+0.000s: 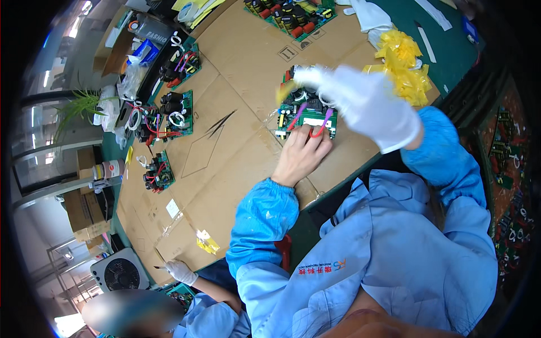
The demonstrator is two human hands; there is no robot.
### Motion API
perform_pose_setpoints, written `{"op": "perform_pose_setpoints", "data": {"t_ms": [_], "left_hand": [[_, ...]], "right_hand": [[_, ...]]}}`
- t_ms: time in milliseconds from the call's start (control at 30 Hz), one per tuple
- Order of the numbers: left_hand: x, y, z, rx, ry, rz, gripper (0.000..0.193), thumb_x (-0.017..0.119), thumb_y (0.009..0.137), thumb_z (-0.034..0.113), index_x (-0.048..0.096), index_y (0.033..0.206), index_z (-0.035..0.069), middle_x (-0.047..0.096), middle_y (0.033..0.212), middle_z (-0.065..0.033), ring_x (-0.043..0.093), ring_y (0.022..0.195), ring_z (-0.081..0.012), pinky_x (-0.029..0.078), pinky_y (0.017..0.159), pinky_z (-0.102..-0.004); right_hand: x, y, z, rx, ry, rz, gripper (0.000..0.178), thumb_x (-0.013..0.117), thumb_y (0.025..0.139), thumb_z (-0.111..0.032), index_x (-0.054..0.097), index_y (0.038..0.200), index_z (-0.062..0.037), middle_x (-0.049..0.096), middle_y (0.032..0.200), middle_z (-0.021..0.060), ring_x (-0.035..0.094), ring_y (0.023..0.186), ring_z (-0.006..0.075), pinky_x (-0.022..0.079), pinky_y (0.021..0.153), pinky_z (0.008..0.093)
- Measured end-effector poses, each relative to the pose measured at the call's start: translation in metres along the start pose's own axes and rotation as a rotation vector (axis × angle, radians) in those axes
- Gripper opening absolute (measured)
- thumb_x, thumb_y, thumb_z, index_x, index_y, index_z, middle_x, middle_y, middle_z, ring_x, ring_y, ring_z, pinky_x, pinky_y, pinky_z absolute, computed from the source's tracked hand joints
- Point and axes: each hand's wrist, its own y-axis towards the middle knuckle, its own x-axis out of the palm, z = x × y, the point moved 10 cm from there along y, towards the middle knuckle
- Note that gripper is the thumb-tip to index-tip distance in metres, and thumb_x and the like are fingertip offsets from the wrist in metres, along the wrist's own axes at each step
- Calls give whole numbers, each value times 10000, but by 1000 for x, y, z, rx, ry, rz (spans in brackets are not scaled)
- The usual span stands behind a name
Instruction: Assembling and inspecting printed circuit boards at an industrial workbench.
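A green circuit board (308, 120) with dark capacitors and purple-tipped red leads lies on the cardboard. My bare left hand (305, 152) is closed on its near edge, fingertips beside a red lead; the thumb is hidden. Over the board's far right side passes my right hand (366, 101), in a white glove and smeared by motion. At its fingertips shows a blurred yellow film piece (285, 90), apparently pinched there. The glove covers part of the board. Right of that hand lies a heap of crumpled yellow film (407, 67).
More circuit boards stand at the far edge (292, 19) and along the left (174, 115). A white glove (369, 16) lies beyond the yellow heap. At lower left a co-worker's gloved hand (180, 272) holds a small tool near a black fan (121, 273). Racked boards (510, 152) stand at right.
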Motion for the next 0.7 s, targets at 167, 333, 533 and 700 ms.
{"op": "perform_pose_setpoints", "data": {"t_ms": [167,333,533,700], "left_hand": [[-5,-2,-4,-27,5,10,417,672,766,97,642,1180,63,590,1141,-86,566,1071,-270,494,862,-369],[-19,8,6,31,140,5,418,712,806,161,670,1212,68,613,1109,-69,575,1027,-248,493,826,-338],[-73,26,-11,-183,254,312,374,755,840,212,695,1189,90,626,1188,-66,562,1067,-264,427,895,-393],[-51,55,-72,-451,-38,244,376,686,841,125,655,1209,62,637,1198,-141,576,1136,-350,440,948,-439]], "right_hand": [[-73,-26,50,312,-203,135,282,618,950,-84,651,1224,-144,716,1079,75,705,844,250,570,686,316],[-26,-160,118,807,-354,-581,358,561,997,-176,552,1354,-185,695,933,182,686,822,361,553,687,436],[-18,-105,58,718,225,-164,259,614,970,-218,589,1208,-120,699,935,195,683,876,410,537,720,472],[61,-84,31,381,163,-399,230,651,927,-239,601,1036,-43,651,914,175,655,849,379,522,722,464]]}}
